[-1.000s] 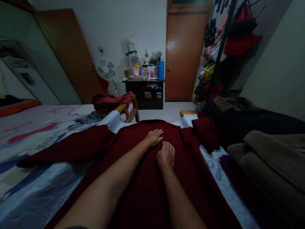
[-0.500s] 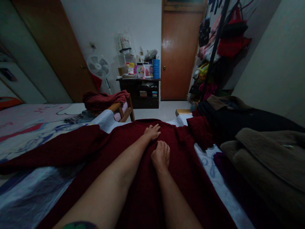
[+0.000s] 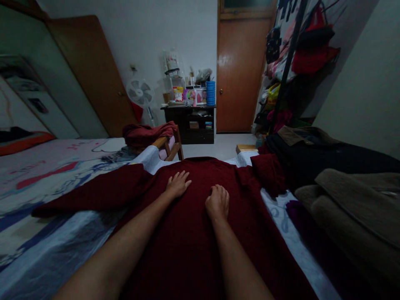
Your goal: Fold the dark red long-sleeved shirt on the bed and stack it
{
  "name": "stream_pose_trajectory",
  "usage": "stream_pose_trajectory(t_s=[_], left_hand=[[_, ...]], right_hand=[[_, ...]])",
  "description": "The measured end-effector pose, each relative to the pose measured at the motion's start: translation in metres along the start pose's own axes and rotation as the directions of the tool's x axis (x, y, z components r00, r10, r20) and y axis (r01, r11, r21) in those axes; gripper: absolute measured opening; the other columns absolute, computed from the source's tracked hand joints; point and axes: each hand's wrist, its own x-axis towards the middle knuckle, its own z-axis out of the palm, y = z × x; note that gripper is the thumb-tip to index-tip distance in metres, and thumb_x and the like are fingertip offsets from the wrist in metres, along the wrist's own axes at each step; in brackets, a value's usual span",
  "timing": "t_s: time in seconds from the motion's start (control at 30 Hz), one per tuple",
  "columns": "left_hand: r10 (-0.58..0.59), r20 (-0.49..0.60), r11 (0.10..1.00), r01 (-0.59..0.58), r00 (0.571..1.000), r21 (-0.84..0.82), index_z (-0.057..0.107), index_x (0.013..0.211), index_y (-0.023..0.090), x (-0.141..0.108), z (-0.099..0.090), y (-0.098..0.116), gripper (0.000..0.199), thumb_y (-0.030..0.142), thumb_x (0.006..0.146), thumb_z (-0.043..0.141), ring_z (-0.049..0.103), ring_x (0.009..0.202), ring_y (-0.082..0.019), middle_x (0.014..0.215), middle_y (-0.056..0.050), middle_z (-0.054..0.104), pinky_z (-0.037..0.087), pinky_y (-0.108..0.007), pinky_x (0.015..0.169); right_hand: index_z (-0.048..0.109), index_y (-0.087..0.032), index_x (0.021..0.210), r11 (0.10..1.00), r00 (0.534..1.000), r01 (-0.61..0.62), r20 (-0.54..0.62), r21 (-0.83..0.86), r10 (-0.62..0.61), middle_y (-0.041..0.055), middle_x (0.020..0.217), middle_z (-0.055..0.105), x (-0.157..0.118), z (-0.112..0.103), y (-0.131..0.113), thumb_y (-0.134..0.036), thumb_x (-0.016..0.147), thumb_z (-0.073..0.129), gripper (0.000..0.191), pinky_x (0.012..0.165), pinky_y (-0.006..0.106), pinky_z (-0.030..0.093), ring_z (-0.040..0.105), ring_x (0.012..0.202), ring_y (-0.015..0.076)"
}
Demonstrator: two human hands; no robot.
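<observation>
A dark red garment lies spread out in front of me, its collar end away from me. One sleeve stretches to the left across the bed; the other is bunched at the right. My left hand rests flat on the upper left part of the cloth, fingers spread, holding nothing. To its right, my right hand lies on the garment with its fingers curled down and close together. Whatever may be under those fingers is hidden.
Folded brown and black clothes lie at the right. At the left is a bed with a patterned cover. Beyond stand a wooden chair with red cloth, a fan, a dark cabinet and a door.
My left hand has moved left, away from my right hand, and its fingers are more spread. My right hand stays at nearly the same place on the cloth. The view has turned slightly left.
</observation>
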Motion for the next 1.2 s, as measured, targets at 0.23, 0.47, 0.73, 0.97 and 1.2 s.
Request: stream_pose_trajectory(t_s=[0.23,0.47,0.73,0.97,1.2], left_hand=[[-0.045,-0.011,0.999,0.045,0.999,0.002,0.034,0.147,0.026,0.030,-0.001,-0.018,0.061,0.056,0.095,0.025,0.024,0.144,-0.028,0.157,-0.008,0.027,0.025,-0.053,0.112],[-0.028,-0.120,0.999,0.032,0.992,0.031,0.042,0.141,0.019,0.025,-0.002,-0.017,0.054,0.046,0.096,0.031,0.034,0.139,-0.028,0.151,-0.012,0.038,0.030,-0.049,0.110],[-0.034,-0.183,0.993,0.054,0.983,0.104,0.054,0.130,0.021,-0.047,-0.008,-0.037,0.045,0.042,0.093,0.041,0.047,0.126,-0.028,0.138,-0.011,0.054,0.039,-0.042,0.102],[-0.119,-0.135,0.990,0.129,0.984,0.065,0.043,0.142,0.024,-0.064,0.001,-0.060,0.054,0.050,0.095,0.034,0.031,0.140,-0.028,0.152,-0.008,0.038,0.029,-0.045,0.111],[-0.128,-0.174,0.991,0.133,0.976,0.018,0.049,0.136,0.021,-0.066,-0.004,-0.054,0.050,0.044,0.094,0.038,0.036,0.138,-0.027,0.148,-0.009,0.045,0.030,-0.044,0.111]], right_hand=[[0.066,-0.014,0.113,1.000,1.000,0.001,-0.005,-0.015,-0.001,0.0121,0.125,0.062,0.001,0.003,0.002,-0.008,0.081,0.041,0.041,0.109,0.036,0.023,0.047,0.123,0.0228],[0.066,-0.014,0.112,1.000,1.000,0.010,-0.006,-0.010,-0.010,0.0125,0.124,0.062,0.002,0.003,0.003,-0.009,0.079,0.045,0.039,0.108,0.036,0.024,0.047,0.121,0.0235],[0.068,-0.015,0.109,1.000,1.000,0.005,-0.024,0.005,-0.005,0.0119,0.123,0.062,0.002,0.006,0.003,-0.010,0.078,0.047,0.038,0.107,0.036,0.025,0.048,0.121,0.0238],[0.067,-0.015,0.111,1.000,1.000,0.006,-0.025,0.008,-0.006,0.0120,0.124,0.062,0.002,0.005,0.003,-0.010,0.077,0.048,0.040,0.107,0.034,0.024,0.047,0.122,0.0228],[0.066,-0.013,0.114,1.000,1.000,0.019,0.019,-0.014,-0.019,0.0121,0.127,0.060,0.001,0.000,0.003,-0.012,0.080,0.047,0.039,0.107,0.033,0.024,0.047,0.123,0.0225]])
